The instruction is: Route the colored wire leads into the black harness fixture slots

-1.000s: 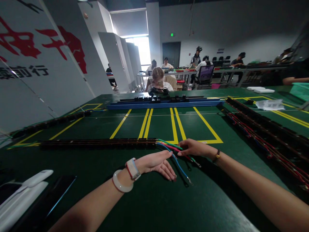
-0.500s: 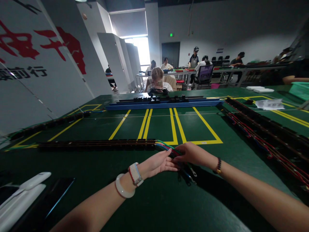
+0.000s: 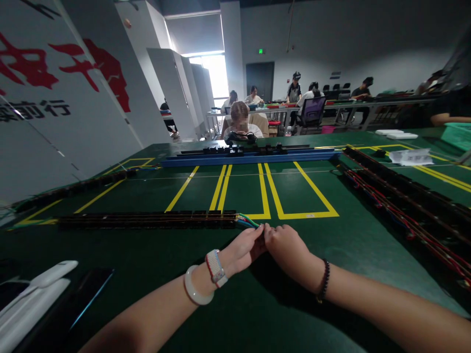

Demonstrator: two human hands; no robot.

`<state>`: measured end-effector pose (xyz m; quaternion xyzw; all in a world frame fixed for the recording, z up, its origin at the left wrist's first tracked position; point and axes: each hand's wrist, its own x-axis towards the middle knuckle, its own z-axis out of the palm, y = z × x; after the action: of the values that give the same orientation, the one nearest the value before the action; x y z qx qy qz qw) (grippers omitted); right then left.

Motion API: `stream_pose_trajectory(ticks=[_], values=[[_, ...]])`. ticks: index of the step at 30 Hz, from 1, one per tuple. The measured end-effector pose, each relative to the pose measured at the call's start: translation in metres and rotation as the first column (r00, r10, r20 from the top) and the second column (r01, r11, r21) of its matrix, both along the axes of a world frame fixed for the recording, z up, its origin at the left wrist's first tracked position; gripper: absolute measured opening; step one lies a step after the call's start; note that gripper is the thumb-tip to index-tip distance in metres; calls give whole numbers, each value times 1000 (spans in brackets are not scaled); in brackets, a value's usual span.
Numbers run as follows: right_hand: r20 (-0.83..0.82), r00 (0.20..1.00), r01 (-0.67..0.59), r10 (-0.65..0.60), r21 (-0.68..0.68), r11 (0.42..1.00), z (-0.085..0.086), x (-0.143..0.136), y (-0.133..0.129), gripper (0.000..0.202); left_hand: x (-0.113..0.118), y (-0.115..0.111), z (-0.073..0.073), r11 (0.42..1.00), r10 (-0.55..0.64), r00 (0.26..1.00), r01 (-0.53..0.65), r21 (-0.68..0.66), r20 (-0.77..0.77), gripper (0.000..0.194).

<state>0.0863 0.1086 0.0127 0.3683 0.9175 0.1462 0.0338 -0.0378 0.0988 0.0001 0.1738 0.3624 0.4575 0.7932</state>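
Note:
A bundle of green, blue and red wires point(image 3: 247, 221) comes out of the right end of a long dark wire channel point(image 3: 147, 220) lying on the table. My left hand point(image 3: 243, 249), with a watch and a pale bangle at the wrist, is closed on these wires, thumb on top. Right against it, my right hand point(image 3: 289, 250) has its fingers curled round the same bundle, knuckles up. Both hands meet just past the channel's end. The wires' free ends and their lugs are hidden behind the hands.
Yellow tape point(image 3: 309, 215) marks the green table point(image 3: 331, 274). Across the back runs a blue rail point(image 3: 250, 160). More wired channels point(image 3: 408, 206) lie on the right. A phone-like black slab point(image 3: 91, 299) and a white device point(image 3: 55, 277) sit front left. A person point(image 3: 240, 120) sits opposite.
My right hand has closed and turned knuckles up, drawing against the left. The left fingers have curled in from lying flat. The lugged wire ends have gone out of sight.

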Motion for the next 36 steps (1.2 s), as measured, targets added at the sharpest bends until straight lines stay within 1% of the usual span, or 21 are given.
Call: stream_pose_trajectory(ticks=[3,6,8,9,12,14,17,21,28,32,36], values=[[22,999,-45,43,79,996,1,-1,-7,33,-1,4,-3,999,20,999,-18,-33,49,14],[-8,995,-100,101,80,992,9,1,-10,32,-1,7,-7,999,-4,997,6,-38,71,18],[-56,992,-115,117,37,993,18,4,-10,30,-2,7,-8,999,-23,997,25,-30,67,18],[-87,991,-105,105,6,994,23,6,-9,27,-2,6,-8,999,-29,998,30,-24,62,17],[-153,988,-30,10,-128,991,38,13,-7,23,-3,4,-8,999,-50,998,50,-2,25,13],[-137,989,21,-49,-198,980,43,16,-8,26,-4,4,-9,997,-70,998,69,24,4,13],[-75,994,63,-80,-211,975,42,18,-11,34,-5,4,-12,993,-98,995,98,67,-4,16],[-15,998,61,-67,-246,967,35,18,-17,38,-3,6,-15,989,-105,994,101,105,27,19],[17,992,128,-128,-242,962,28,12,-19,26,-2,5,-16,993,-76,997,78,86,-27,12],[-14,992,120,-129,-271,955,28,13,-11,21,-2,4,-16,991,-70,997,71,116,-16,7],[-85,989,81,-119,-361,929,37,20,0,20,-1,3,-12,989,-77,997,78,128,-6,9]])
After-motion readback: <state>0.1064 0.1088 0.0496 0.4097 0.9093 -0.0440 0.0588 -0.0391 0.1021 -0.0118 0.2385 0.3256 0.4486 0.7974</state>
